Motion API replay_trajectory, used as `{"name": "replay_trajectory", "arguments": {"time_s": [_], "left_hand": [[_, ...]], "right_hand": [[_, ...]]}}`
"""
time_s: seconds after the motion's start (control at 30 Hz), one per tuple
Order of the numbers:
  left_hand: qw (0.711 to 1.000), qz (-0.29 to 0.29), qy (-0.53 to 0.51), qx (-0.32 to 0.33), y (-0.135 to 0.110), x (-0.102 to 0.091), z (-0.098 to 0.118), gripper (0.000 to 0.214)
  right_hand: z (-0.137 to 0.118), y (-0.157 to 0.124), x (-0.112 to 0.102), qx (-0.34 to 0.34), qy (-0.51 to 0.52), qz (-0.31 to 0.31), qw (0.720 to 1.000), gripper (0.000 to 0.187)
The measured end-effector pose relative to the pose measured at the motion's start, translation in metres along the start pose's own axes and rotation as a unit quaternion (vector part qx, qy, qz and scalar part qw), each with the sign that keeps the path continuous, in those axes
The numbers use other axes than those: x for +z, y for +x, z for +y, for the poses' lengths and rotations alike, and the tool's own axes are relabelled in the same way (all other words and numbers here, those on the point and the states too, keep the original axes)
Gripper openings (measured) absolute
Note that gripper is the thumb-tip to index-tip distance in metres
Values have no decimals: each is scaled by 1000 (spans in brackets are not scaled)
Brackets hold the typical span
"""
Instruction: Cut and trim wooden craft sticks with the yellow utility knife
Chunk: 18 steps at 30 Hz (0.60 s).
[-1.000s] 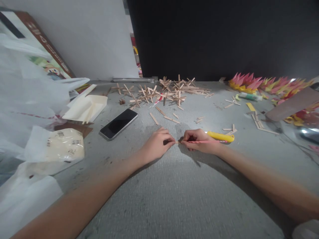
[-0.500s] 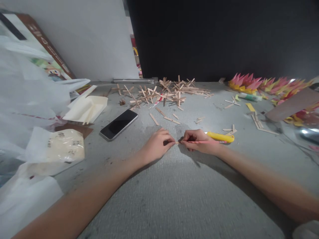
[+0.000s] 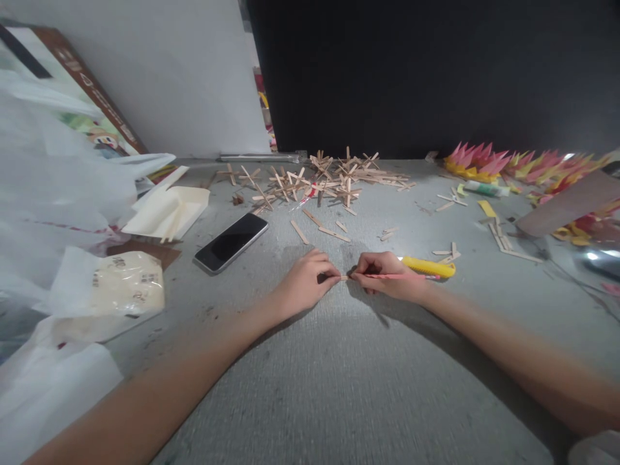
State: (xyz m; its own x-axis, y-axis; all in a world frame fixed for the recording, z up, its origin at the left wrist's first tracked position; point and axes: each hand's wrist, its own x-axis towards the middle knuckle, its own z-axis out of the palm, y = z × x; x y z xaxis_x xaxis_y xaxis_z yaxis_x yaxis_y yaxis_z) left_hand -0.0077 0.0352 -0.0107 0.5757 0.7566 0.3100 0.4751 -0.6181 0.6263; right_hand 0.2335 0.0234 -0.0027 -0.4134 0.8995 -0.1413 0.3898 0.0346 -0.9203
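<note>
My left hand (image 3: 304,281) rests on the grey table (image 3: 339,374) with its fingers pinched on a small wooden stick piece (image 3: 343,277). My right hand (image 3: 387,274) is closed round a thin pink pencil (image 3: 394,276), whose tip meets the stick piece between the two hands. A yellow utility knife (image 3: 429,265) lies just behind my right hand. Loose short sticks (image 3: 320,230) lie a little beyond my hands.
A pile of crossed wooden sticks (image 3: 320,182) sits at the back centre. A black phone (image 3: 231,241) lies left of my hands. White plastic bags (image 3: 72,258) and a cream paper box (image 3: 167,210) crowd the left. Pink and yellow paper shapes (image 3: 523,166) line the back right.
</note>
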Motion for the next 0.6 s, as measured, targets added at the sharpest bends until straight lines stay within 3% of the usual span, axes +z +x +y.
{"name": "replay_trajectory", "arguments": {"time_s": [0.37, 0.6], "left_hand": [[1000, -6, 9, -3, -1, -1, 2, 10], [997, 4, 62, 55, -3, 2, -2, 17]], "right_hand": [[0, -3, -2, -7, 12, -20, 1000, 28], [10, -5, -4, -90, 50, 99, 990, 34]]}}
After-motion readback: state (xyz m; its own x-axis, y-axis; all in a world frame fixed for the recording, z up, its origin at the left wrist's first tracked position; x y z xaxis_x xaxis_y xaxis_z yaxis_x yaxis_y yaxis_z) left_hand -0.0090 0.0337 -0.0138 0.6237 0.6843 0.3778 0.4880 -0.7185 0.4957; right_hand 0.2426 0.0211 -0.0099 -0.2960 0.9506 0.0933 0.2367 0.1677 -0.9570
